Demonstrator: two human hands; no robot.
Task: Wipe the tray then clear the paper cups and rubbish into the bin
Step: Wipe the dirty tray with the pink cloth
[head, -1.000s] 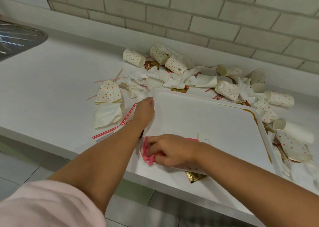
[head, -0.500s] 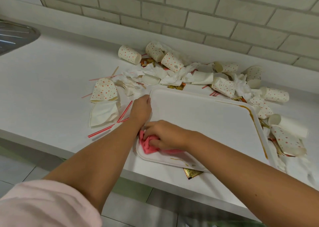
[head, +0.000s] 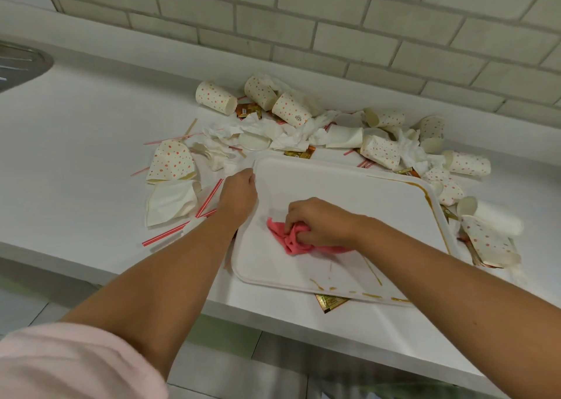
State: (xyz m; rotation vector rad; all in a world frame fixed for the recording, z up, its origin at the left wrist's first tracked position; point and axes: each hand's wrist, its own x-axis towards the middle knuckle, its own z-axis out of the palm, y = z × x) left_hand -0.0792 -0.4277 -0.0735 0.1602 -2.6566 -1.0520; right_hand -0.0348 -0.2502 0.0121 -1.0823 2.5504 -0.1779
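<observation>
The tray (head: 334,192) is white, streaked with brown sauce along its right and lower rims. The cloth (head: 288,237) is pink. The paper cups (head: 291,110) are cream with orange-red dots. The straws (head: 209,198) are red-and-white striped, the sachets (head: 329,301) gold, the sleeve (head: 60,362) at lower left pale pink.

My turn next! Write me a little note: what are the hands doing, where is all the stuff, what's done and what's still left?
Left hand: gripping the white tray's left rim to steady it.
Right hand: closed on the pink cloth, pressed on the tray's near left part.
Tray: on the counter, empty, near edge jutting past the counter's front.
Done: most of the tray floor looks clean.
Left: brown streaks along the right rim and near edge. Then the dotted paper cups, napkins, straws and sachets lying round the tray go in the bin, which is not in view.
</observation>
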